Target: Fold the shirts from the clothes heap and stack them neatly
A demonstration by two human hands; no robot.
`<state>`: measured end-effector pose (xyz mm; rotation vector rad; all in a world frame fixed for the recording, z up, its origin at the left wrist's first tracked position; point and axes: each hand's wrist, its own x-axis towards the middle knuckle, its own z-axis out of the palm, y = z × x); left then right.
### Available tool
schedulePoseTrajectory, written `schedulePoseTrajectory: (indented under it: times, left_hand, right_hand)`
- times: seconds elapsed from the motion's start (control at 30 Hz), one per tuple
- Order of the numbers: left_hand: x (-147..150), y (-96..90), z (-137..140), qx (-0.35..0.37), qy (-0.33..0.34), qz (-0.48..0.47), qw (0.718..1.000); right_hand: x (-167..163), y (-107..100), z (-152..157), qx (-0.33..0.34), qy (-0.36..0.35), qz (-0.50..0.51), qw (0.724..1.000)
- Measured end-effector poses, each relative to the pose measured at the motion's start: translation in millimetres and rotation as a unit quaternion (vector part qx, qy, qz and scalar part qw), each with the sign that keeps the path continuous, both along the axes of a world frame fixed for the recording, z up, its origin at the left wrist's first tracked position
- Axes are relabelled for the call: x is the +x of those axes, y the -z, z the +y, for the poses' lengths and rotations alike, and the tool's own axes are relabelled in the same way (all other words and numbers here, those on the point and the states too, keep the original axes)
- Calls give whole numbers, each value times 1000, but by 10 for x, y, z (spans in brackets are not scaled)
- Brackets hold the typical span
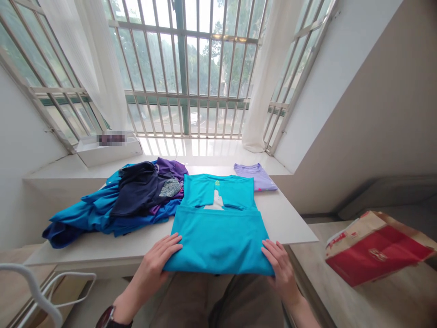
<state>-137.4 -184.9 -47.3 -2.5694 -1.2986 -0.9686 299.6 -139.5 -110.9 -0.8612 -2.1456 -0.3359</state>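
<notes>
L hand [160, 256]: at near-L corner of turq. shirt [218, 237], fingers bent and close tog. on top of cloth, thumb mostly out of sight by the lower edge; corner gripped. R hand [280, 266]: same at near-R corner, fingers on top, thumb mostly hidden, cloth held betw. Watch [106, 316] on L wrist.

Turq. shirt lies betw. the 2 hands, touching both, bulk of it fwd of the fingers. Folded approx. rectangular; near fold runs hand to hand and juts past near edge of wht table [290, 223], over the person's lap. Far end reaches twd table's far edge. Sm. yellow-green logo [217, 183] at its top; whitish patch shows thru gap below logo, can't tell what it is.

L of shirt, on L half of table: loose heap, i.e. navy garment [136, 189] on top, purple garment [172, 168] behind/under, blue garment [92, 209] spreading twd near-L corner. Heap's R side is up against turq. shirt.

R of shirt, nr table's far-R corner: lilac shirt [254, 175], folded, flat, well fwd of R hand.

Beyond far edge: windowsill [194, 150] w/ wht box [109, 152] at its L end; wht curtain [266, 82] at R, barred window [201, 68] behind.

Off table's R edge: red/tan paper bag [378, 250], tilted. Off near-L corner, low: wht hangers [37, 291].
</notes>
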Motion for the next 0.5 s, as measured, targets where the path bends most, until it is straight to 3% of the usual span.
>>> schedulePoseTrajectory:
  times: [0.27,0.37,0.5]
  left_hand:
    - [11,37,47,-18,-17,-37,999]
    - [-20,-19,-24,-39,-9,-45,998]
    - [-35,-241,-244,-132,11,-61,989]
  right_hand:
    - [-51,29,98,35,47,22,998]
    - [-52,-94,-16,-12,23,44,999]
    - [-2,-256,-337,-101,-4,137,985]
